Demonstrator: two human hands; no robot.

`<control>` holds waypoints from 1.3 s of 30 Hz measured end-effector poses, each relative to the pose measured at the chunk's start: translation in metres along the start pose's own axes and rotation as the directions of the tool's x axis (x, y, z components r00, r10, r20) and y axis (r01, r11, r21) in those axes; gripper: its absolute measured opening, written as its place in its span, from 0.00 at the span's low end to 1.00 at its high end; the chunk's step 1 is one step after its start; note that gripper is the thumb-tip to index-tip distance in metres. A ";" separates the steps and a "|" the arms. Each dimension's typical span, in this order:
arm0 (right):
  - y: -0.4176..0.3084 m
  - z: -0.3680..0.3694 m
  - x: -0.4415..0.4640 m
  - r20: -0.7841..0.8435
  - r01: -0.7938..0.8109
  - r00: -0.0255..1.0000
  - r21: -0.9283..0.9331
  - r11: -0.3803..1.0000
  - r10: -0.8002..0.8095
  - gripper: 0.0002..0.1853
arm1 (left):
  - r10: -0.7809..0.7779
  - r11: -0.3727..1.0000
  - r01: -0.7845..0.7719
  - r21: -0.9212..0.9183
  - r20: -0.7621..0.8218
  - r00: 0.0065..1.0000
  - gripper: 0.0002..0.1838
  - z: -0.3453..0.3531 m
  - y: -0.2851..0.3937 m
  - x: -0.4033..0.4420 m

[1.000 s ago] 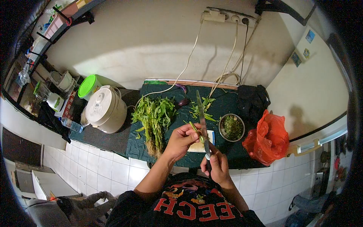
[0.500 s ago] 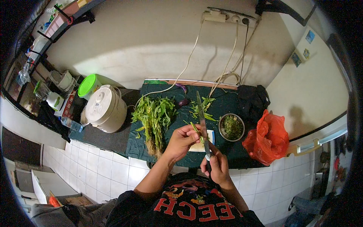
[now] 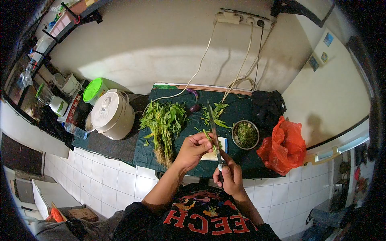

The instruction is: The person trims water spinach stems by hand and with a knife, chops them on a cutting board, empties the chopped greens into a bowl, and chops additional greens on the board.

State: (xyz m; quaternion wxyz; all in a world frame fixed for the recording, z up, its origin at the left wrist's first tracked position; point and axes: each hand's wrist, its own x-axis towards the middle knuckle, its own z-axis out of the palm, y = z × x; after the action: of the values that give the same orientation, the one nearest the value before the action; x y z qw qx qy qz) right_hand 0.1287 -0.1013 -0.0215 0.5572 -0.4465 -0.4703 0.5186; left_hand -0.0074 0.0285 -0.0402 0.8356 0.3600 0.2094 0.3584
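Note:
My left hand (image 3: 194,151) is closed, pinching a short green stem (image 3: 208,137) between thumb and fingers. My right hand (image 3: 230,176) is wrapped round the handle of a long kitchen knife (image 3: 213,124), whose blade points up and away from me. The blade lies close beside the stem; whether it touches I cannot tell. Beneath both hands is a white cutting board (image 3: 208,156) with a blue edge, partly hidden. Loose green leaves (image 3: 217,114) lie behind the knife. To the right stands a metal bowl (image 3: 234,141) holding chopped greens (image 3: 247,133).
A bundle of leafy greens with roots (image 3: 164,124) lies left on the dark green cloth, near a purple eggplant (image 3: 195,107). A rice cooker (image 3: 114,115) stands further left. At right are a red plastic bag (image 3: 284,142) and a black bag (image 3: 268,107). Cords hang from a power strip (image 3: 245,18).
The knife blade has tilted slightly to the left, with its tip a little lower. Both hands keep their grip in nearly the same place.

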 end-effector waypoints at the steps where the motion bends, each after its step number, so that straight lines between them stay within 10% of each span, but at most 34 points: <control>1: 0.000 0.000 -0.001 0.000 0.001 1.000 -0.001 1.000 -0.001 0.27 | 0.001 1.000 -0.001 0.000 0.001 1.000 0.20 -0.001 -0.001 0.000; 39: 0.000 0.007 -0.001 -0.085 0.096 0.992 -0.024 0.995 -0.098 0.33 | 0.011 1.000 -0.010 0.016 -0.021 1.000 0.26 0.009 -0.006 -0.008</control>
State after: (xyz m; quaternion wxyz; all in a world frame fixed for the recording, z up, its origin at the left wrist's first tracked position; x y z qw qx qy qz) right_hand 0.1223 -0.1023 -0.0201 0.5969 -0.4505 -0.4723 0.4666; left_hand -0.0044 0.0156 -0.0385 0.8284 0.3640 0.2193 0.3649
